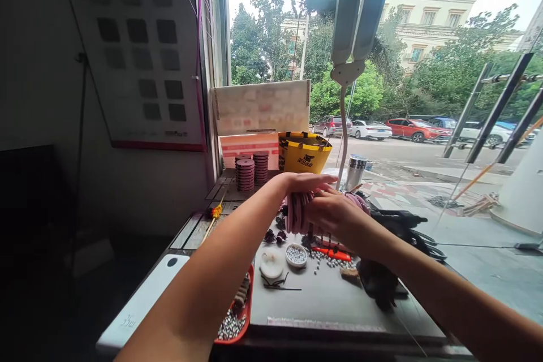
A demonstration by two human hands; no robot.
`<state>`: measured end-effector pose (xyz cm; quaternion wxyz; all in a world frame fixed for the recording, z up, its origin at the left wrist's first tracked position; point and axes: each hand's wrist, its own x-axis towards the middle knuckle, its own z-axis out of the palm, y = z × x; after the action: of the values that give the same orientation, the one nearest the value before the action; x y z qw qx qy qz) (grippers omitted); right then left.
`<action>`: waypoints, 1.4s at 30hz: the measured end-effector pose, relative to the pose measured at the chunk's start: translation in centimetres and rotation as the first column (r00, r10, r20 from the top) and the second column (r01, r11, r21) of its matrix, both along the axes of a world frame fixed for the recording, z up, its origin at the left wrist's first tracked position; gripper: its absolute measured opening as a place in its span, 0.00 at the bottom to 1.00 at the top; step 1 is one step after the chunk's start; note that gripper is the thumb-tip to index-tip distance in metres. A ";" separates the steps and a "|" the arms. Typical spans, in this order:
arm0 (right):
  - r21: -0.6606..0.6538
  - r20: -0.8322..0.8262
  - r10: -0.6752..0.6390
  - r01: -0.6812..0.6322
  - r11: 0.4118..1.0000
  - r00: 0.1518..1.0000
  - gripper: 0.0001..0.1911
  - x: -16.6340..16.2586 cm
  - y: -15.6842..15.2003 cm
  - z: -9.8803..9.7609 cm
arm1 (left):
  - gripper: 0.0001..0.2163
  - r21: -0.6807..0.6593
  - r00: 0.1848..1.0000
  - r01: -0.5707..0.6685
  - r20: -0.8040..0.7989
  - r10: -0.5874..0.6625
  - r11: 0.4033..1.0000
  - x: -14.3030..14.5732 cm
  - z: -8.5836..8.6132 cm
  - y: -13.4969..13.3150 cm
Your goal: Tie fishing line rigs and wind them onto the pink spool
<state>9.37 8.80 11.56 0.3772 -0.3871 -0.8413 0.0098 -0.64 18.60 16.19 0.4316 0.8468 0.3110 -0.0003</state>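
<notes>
A row of pink-purple discs (297, 212), like spools seen edge on, is held above the table. My right hand (333, 206) reaches across and its fingers curl over the discs, partly hiding them. Laid over the top of the row is my left hand (309, 182), fingers stretched out flat and close to the right hand. Below lie dark flower-like pieces (280, 236), a white dish of small silver beads (296, 255), and a white round lid (271, 264). An orange-red tool (333, 253) lies among loose beads; its kind is unclear.
Stacks of purple discs (245, 175) stand at the back left beside a yellow bag (304, 153). A red tray (250, 311) with silver pieces sits at the front, near a white device (139, 305). A black apparatus (394, 226) stands right. A lamp arm (343, 119) drops from above.
</notes>
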 end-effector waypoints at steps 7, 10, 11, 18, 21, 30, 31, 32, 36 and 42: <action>0.040 0.088 0.018 -0.022 0.999 0.996 0.11 0.1 0.0 0.3 | 0.24 -0.078 0.997 -0.057 0.054 0.062 0.995 0.1 -0.2 -0.1; 0.084 0.094 0.015 -0.023 0.996 0.995 0.11 0.1 -0.1 0.2 | 0.23 -0.087 0.996 -0.067 0.055 0.072 0.994 0.0 -0.1 -0.1; 0.098 0.092 0.016 -0.025 0.995 0.996 0.12 0.1 -0.1 0.1 | 0.23 -0.091 0.996 -0.066 0.055 0.071 0.994 -0.1 -0.2 -0.1; 0.158 0.062 -0.043 0.032 0.987 0.997 0.10 -0.2 -0.3 -0.5 | 0.21 -0.095 0.998 -0.039 0.045 0.043 0.995 0.0 -0.2 0.3; 0.145 0.056 -0.031 0.022 0.989 0.998 0.09 -0.3 -0.4 -0.5 | 0.22 -0.070 0.999 -0.022 0.026 0.024 0.997 0.0 -0.1 0.2; 0.202 0.028 -0.109 0.101 0.974 0.994 0.07 -0.3 -1.1 -0.3 | 0.25 0.291 0.991 0.044 -0.132 -0.005 0.956 -0.1 1.2 -1.0; 0.202 -0.010 -0.086 0.086 0.976 0.996 0.06 0.1 -1.8 -0.1 | 0.25 0.361 0.987 0.050 -0.160 0.009 0.931 0.1 1.4 -1.4; 0.181 -0.049 -0.061 0.069 0.981 0.997 0.06 0.5 -2.6 -0.1 | 0.25 0.427 0.982 0.062 -0.186 0.021 0.902 0.2 1.6 -1.9; -0.140 0.155 -0.080 0.102 0.985 0.985 0.11 2.5 -5.4 -2.6 | 0.27 0.615 0.967 0.145 -0.254 0.021 0.775 0.9 1.8 -4.4; -0.260 0.524 -0.246 0.428 0.866 0.815 0.22 1.8 -3.7 -12.3 | 0.29 0.790 0.974 0.129 -0.214 0.072 0.600 0.7 0.1 -5.6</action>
<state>11.15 5.13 -0.78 0.0763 -0.5861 -0.8067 0.0032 0.01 12.98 16.32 -0.0305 0.9492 0.3112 0.0367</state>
